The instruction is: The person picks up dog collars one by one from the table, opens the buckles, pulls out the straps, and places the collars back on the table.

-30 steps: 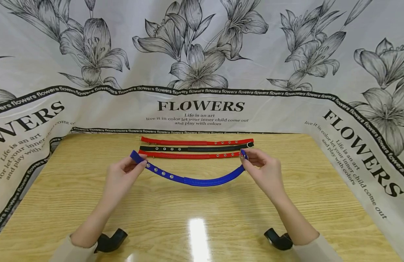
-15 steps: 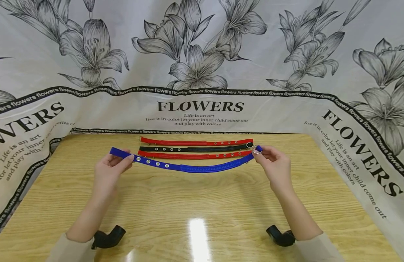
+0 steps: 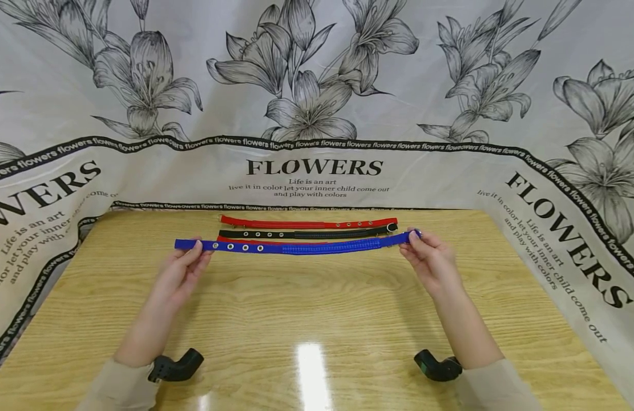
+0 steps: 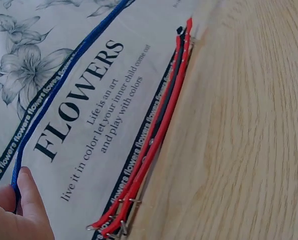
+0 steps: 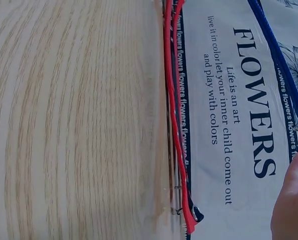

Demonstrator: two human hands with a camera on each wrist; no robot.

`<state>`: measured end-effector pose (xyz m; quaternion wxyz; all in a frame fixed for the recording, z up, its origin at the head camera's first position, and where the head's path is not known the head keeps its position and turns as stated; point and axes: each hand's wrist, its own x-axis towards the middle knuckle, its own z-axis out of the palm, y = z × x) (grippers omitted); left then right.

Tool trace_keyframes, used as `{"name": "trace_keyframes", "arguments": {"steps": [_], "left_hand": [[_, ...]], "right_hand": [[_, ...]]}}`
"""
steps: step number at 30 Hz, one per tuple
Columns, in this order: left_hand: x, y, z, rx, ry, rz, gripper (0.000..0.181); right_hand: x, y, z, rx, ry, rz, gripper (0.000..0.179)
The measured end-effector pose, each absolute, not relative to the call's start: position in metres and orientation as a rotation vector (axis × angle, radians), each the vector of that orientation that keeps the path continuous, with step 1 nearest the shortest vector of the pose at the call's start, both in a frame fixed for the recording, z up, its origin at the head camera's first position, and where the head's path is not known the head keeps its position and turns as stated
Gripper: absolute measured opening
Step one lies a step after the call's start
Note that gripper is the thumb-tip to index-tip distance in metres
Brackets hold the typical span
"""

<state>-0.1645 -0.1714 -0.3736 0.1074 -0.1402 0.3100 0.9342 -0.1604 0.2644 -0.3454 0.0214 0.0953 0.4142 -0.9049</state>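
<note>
My left hand (image 3: 178, 277) pinches the eyelet end of a blue collar (image 3: 329, 248), and a short tail of it sticks out past the thumb. At the other end, my right hand (image 3: 436, 267) pinches the collar by its buckle end, partly covered by the fingers. The collar stretches nearly straight between both hands, raised above the table. Behind it a black collar (image 3: 342, 232) with metal eyelets and a red collar (image 3: 283, 223) lie side by side. A second red collar (image 4: 164, 127) is mostly hidden behind the blue one in the head view but plain in the left wrist view.
The wooden table (image 3: 317, 308) ends at the back against a white floral cloth (image 3: 317, 194) printed with lettering. Black wrist-worn pieces jut out near the left cuff (image 3: 177, 365) and the right cuff (image 3: 437, 365).
Both hands have moved apart, drawing the sagging blue collar almost straight. It has come up in the head view and now covers most of the nearer red collar.
</note>
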Motion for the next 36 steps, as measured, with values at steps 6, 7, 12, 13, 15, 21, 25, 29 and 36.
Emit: {"name": "trace_keyframes", "arguments": {"steps": [6, 7, 12, 13, 15, 21, 25, 29, 36], "left_hand": [[-0.175, -0.168, -0.384, -0.546, 0.741, 2.729, 0.004], [-0.177, -0.167, -0.385, -0.567, 0.739, 2.718, 0.005], [-0.183, -0.162, -0.392, -0.647, 0.818, 2.682, 0.012], [-0.184, -0.162, -0.393, -0.660, 0.831, 2.677, 0.013], [-0.185, -0.161, -0.395, -0.688, 0.838, 2.670, 0.014], [-0.189, -0.161, -0.401, -0.763, 0.697, 2.658, 0.012], [-0.198, -0.160, -0.417, -0.825, 0.505, 2.641, 0.008], [-0.222, -0.169, -0.464, -0.741, 0.437, 2.670, 0.010], [-0.215, -0.159, -0.439, -0.802, 0.852, 2.628, 0.013]], "right_hand": [[-0.168, 0.271, -0.355, 0.532, 0.874, -2.777, 0.017], [-0.170, 0.272, -0.357, 0.561, 0.824, -2.773, 0.017], [-0.176, 0.276, -0.365, 0.613, 0.822, -2.738, 0.020], [-0.177, 0.276, -0.366, 0.623, 0.834, -2.733, 0.020], [-0.179, 0.278, -0.368, 0.644, 0.864, -2.722, 0.018], [-0.186, 0.285, -0.375, 0.751, 0.906, -2.678, 0.015], [-0.192, 0.287, -0.378, 0.829, 0.859, -2.655, 0.015], [-0.195, 0.290, -0.383, 0.869, 0.842, -2.633, 0.018], [-0.199, 0.297, -0.394, 0.742, 1.036, -2.539, 0.026]]}}
